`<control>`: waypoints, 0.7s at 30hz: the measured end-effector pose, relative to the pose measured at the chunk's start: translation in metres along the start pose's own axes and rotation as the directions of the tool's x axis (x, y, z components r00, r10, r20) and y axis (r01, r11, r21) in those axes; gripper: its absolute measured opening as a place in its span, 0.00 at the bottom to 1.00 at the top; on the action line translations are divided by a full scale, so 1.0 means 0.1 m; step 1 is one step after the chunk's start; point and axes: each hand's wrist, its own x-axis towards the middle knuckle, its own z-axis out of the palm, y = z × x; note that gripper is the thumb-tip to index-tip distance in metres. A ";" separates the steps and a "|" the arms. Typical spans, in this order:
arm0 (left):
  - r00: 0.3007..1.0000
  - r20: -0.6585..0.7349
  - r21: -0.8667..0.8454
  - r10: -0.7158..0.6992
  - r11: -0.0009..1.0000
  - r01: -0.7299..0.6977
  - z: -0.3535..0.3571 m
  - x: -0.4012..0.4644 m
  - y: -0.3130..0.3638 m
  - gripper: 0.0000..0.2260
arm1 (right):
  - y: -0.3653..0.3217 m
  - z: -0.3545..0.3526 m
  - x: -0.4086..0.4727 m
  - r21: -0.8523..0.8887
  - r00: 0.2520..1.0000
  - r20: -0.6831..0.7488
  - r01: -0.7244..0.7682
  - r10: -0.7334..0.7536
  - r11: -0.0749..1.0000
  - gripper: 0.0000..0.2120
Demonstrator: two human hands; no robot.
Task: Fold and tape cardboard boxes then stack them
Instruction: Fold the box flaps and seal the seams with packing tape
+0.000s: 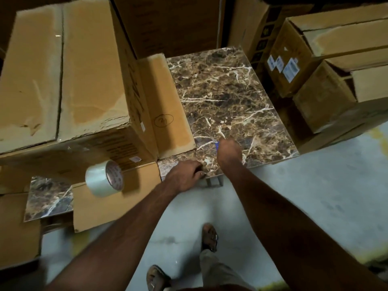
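Seen from above, looking down at two bare arms that reach forward over a pale concrete floor [315, 196]. At far left sits a big closed box [63, 70], its top flaps meeting at a seam, with more cardboard under and around it. A tape roll [104, 178] of clear tape stands on edge on a lower box [109, 204] just in front, well within reach of the left arm. Right of the big box, a loose flap [168, 106] with a circled number lies flat against a stack of brown marbled tiles [226, 97], which fills the centre. The left hand [184, 175] rests at the near edge of the tiles, its fingers curled over that edge and gripping it. Just to its right, the right hand [228, 150] hovers over the tile surface, closed in a fist around a small blue thing [217, 145]; it is too blurred to name, perhaps a cutter or marker. Further right stand two open boxes [327, 66], one with white labels. The step seems to be closing cardboard around the tiles. To do it well, it would help to keep the left hand steadying the stack, bring the flap square across the top so edges meet, then fetch the tape and run it along the seam, pressing it flat. The motion blur on the right hand advises care near the fingers of the other hand.
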 end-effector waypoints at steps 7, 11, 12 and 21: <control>0.982 -0.082 -0.264 -0.173 0.953 0.146 -0.11 -0.17 0.05 0.15 | -0.02 -0.11 -0.07 0.281 0.999 0.009 0.031 -0.036 0.959 0.14; 0.936 -0.163 -0.553 -0.312 0.815 0.175 -0.23 -0.32 0.09 0.19 | -0.22 -0.13 -0.42 0.471 0.964 -0.143 0.265 -0.223 0.841 0.20; 0.919 -0.198 -0.621 -0.341 0.769 0.151 -0.25 -0.37 0.13 0.18 | -0.27 -0.13 -0.54 0.450 0.941 -0.169 0.338 -0.292 0.827 0.19; 0.735 -0.501 -0.675 -0.458 0.738 0.000 -0.57 -1.06 -0.01 0.15 | -0.82 -0.54 -1.42 0.312 0.835 -0.135 0.547 -0.533 0.777 0.21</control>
